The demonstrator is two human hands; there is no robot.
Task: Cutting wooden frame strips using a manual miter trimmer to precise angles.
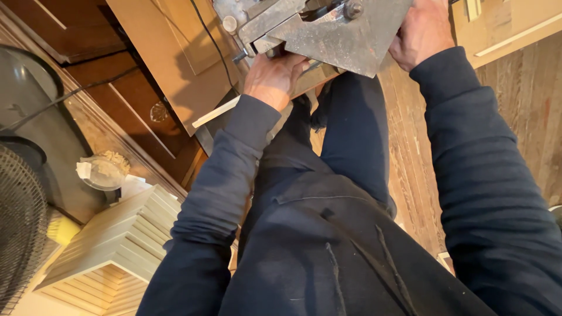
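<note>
Both gripping the grey metal power tool (pixel 328 29) up at twelve o'clock, left hand (pixel 272 79) curled under its lower edge and right hand (pixel 422 32) clasped round its far side, apparently to steady it over the wooden board (pixel 175 52).

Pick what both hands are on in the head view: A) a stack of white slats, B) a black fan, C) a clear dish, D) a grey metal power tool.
D: the left hand grips the underside and the right hand the far side of the grey metal tool; the fan, slats and dish lie untouched off to the left.
</note>
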